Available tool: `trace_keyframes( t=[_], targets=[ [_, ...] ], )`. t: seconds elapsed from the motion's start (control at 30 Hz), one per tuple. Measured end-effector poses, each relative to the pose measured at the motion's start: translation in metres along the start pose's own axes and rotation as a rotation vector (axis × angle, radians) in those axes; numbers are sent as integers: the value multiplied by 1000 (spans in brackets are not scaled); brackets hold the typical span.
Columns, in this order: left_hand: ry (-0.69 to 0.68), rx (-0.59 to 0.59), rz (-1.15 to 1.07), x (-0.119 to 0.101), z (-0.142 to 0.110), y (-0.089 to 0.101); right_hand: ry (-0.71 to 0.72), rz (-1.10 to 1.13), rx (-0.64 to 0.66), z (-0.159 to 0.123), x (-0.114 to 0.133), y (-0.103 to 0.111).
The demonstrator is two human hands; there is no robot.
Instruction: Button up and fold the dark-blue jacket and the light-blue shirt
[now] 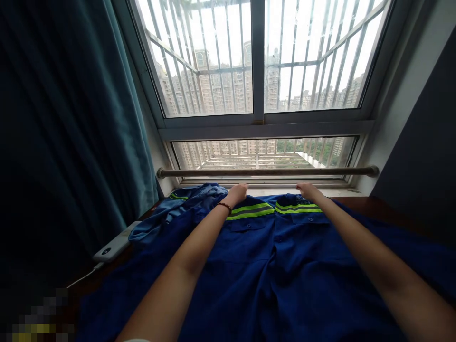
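Observation:
A dark blue work jacket (249, 261) with yellow-green reflective stripes and buttoned chest pockets lies spread out in front of me, its far end by the window. At its far edge, left of the middle, my left hand (238, 194) is closed on the fabric, and a reddish-brown bracelet (225, 207) circles that wrist. My right hand (307, 190) is closed too, pinching the far edge on the right side. The fingertips of both hands are partly hidden. A bunched lighter blue part of cloth (156, 225) lies at the left; I cannot tell whether it belongs to the jacket.
Beyond the jacket a horizontal rail (267, 172) crosses in front of the barred window (258, 118). On the left hangs a blue-green curtain (117, 118), with a white rectangular device (116, 244) and its cable below. Dark red-brown wood (388, 213) shows at the right.

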State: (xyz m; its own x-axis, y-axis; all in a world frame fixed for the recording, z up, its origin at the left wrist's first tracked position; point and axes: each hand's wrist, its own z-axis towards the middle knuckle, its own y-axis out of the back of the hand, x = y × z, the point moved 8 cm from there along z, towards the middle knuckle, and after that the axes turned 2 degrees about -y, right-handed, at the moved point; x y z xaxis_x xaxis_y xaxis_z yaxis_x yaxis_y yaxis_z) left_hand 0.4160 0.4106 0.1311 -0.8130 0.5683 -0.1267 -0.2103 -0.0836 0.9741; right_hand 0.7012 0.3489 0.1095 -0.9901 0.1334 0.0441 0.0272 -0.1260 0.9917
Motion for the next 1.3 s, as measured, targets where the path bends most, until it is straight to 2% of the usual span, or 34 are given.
trace_keyframes(
  t=[0.1,0.2,0.3,0.5,0.57,0.67,0.77,0.87,0.93,1.03,1.17,1.3],
  targets=[
    [-135,105,-56,-37,15,-28,228,22,59,13,61,-23],
    [-187,193,-100,-49,13,-52,384,-22,133,10,94,-47],
    [-206,221,-145,-47,3,-60,473,-85,168,-2,101,-57],
    [-168,212,-203,-36,-17,-59,552,-134,217,-35,90,-56],
    [-137,228,-220,-35,-21,-64,442,-123,253,-36,78,-56],
    [-55,247,-238,-36,-23,-74,175,-117,265,-27,55,-54],
    [37,242,-289,-36,-18,-78,29,-159,185,-18,48,-51],
    [90,230,-420,-30,-8,-70,-138,-200,65,-12,43,-45],
    [121,172,-548,-20,-1,-56,-248,-216,-20,-10,36,-37],
    [189,-31,-744,6,5,-26,-339,-196,-73,-5,23,-23],
    [314,-396,-885,40,-1,7,-320,-139,-112,0,7,1],
    [438,-686,-887,53,-18,21,-287,-146,-171,-3,1,22]
  ],
)
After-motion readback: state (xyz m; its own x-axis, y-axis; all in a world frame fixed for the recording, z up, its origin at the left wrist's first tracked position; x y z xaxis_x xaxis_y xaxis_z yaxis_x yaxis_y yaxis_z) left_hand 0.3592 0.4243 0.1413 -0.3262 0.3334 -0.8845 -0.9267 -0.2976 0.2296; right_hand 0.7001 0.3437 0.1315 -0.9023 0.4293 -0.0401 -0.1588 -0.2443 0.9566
